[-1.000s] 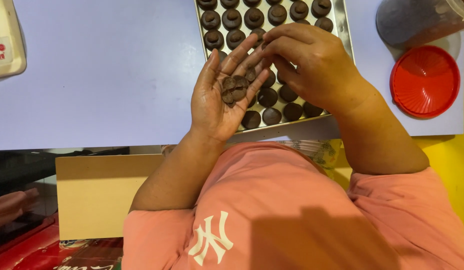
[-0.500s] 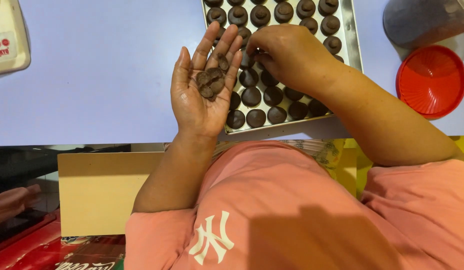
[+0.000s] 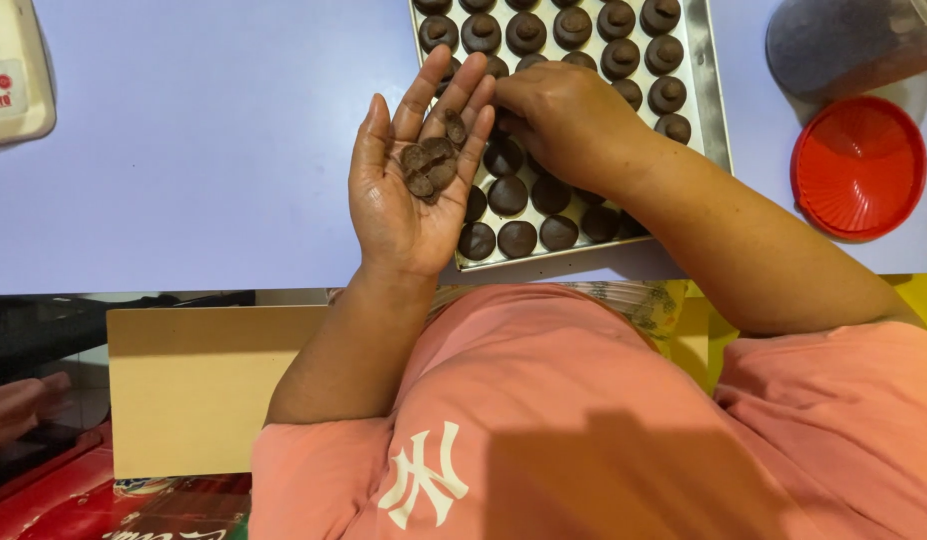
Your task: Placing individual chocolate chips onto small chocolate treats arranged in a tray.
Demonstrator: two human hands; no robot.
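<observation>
My left hand [image 3: 404, 190] lies palm up over the left edge of a metal baking tray [image 3: 712, 90], cupping several small dark chocolate pieces [image 3: 431, 165]. The tray holds rows of round dark chocolate cookies [image 3: 509, 195]; those further back carry a small piece on top. My right hand [image 3: 564, 115] rests over the tray's middle with its fingers bunched. Its fingertips press down at a cookie right beside my left fingertips. What those fingertips pinch is hidden.
A pale lilac table [image 3: 204, 150] carries the tray. A red plastic lid [image 3: 859, 165] lies to the right, with a clear jar of dark contents [image 3: 844, 40] behind it. A white appliance [image 3: 14, 75] sits at the far left. A cardboard box [image 3: 184, 385] stands below the table edge.
Both hands have shifted left and toward the tray's near rows. My right hand left the palm and dropped its fingertips onto the tray beside my left fingers.
</observation>
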